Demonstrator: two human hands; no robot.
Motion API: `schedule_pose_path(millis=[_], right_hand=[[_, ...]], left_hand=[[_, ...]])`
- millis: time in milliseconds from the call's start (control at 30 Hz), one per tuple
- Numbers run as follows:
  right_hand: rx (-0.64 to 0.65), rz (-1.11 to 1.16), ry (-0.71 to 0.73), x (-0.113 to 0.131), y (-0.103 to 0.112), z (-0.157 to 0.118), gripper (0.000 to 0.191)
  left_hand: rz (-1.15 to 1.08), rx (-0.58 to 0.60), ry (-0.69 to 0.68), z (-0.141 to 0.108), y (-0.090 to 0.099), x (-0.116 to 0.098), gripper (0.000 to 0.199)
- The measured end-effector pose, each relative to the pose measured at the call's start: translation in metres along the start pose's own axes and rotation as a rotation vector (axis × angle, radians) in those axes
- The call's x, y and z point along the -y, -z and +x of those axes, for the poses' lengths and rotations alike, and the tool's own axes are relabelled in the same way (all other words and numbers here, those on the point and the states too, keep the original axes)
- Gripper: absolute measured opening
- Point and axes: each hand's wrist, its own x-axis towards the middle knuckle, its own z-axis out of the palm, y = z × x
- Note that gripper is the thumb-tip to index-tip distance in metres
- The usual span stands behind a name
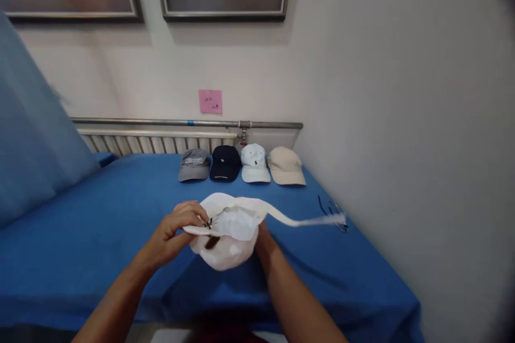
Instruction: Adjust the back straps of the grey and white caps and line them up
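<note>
Forearms (295, 292) | left grip (177, 230) pinches white cap (229, 253) | right grip (262, 236) unclear (cap-hidden) | four caps (225, 163) beyond

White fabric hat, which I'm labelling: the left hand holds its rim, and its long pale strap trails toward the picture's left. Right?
Wrong side: in the head view, the long pale strap trails toward the picture's right. The left hand holds the rim.

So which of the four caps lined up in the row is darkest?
The navy cap, second from the left; the grey cap, pale blue cap and beige cap are all lighter.
</note>
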Motion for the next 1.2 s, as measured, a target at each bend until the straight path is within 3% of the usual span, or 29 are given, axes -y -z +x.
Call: schedule_pose_path(millis=[167, 300, 500, 633, 767, 833, 967, 1200], right_hand=[[-0.182, -0.032, -0.042, 0.002, 0.009, -0.018, 0.005], [-0.243, -0.095, -0.117, -0.002, 0.010, -0.035, 0.008], [-0.247, -0.292, -0.137, -0.009, 0.002, -0.074, 0.016], [-0.236, -0.353, -0.087, -0.004, -0.007, -0.091, 0.038], [-0.167, -0.391, 0.042, 0.000, -0.009, -0.098, 0.065], [-0.107, -0.469, 0.107, 0.000, -0.007, -0.101, 0.058], [-0.031, -0.677, 0.207, -0.003, 0.001, -0.108, 0.023], [-0.009, -0.768, 0.273, 0.000, 0.000, -0.112, 0.017]], left_hand=[[-0.195, -0.284, 0.299, -0.028, -0.014, 0.029, 0.009], [-0.303, -0.381, 0.429, -0.052, -0.011, 0.029, 0.017], [-0.204, -0.402, 0.391, -0.073, -0.008, 0.024, 0.010], [-0.210, -0.379, 0.336, -0.081, -0.007, 0.014, 0.019], [-0.185, -0.318, 0.272, -0.081, -0.005, 0.006, 0.011], [-0.213, -0.324, 0.295, -0.081, -0.003, 0.005, 0.008], [-0.213, -0.331, 0.324, -0.082, -0.001, 0.007, 0.010], [-0.191, -0.365, 0.355, -0.085, 0.004, 0.012, 0.006]])
